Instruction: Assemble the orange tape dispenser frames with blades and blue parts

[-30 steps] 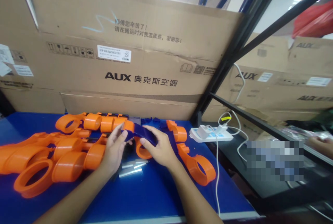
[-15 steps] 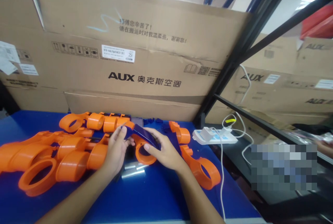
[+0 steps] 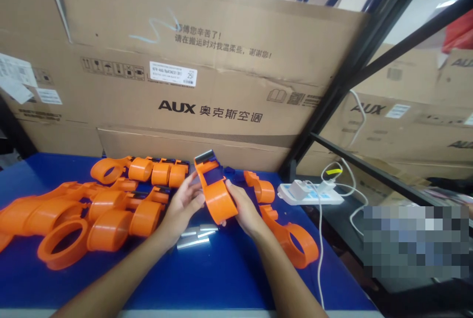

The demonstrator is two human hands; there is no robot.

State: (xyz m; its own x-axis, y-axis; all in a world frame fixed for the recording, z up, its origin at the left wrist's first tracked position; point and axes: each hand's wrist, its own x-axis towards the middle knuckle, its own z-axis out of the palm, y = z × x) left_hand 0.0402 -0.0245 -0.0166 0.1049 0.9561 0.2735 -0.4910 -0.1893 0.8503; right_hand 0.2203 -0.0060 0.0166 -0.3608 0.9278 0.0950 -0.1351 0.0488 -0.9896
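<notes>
An orange tape dispenser [image 3: 220, 201] with a dark blue part and a dark strip at its top end is raised above the blue table [image 3: 229, 283], tilted upright. My left hand [image 3: 187, 205] grips its left side, fingers partly behind it. On the other side my right hand [image 3: 242, 209] is closed around the ring, its fingertips mostly hidden. Below my hands lie several shiny metal strips [image 3: 192, 243]. Just beyond the dispenser, small dark blue pieces [image 3: 231, 173] are partly visible.
Several orange dispensers [image 3: 110, 229] cover the table's left side, with a row [image 3: 140, 170] behind. More orange dispensers [image 3: 301, 246] lie at right. A white power strip [image 3: 310, 194] with cables sits at the right edge. A cardboard box [image 3: 207, 81] stands behind; a black rack post [image 3: 321, 96] rises at right.
The dispenser has been turned: its orange ring now faces me and its strip end points up. Both hands have shifted their grip around it. The view has moved slightly.
</notes>
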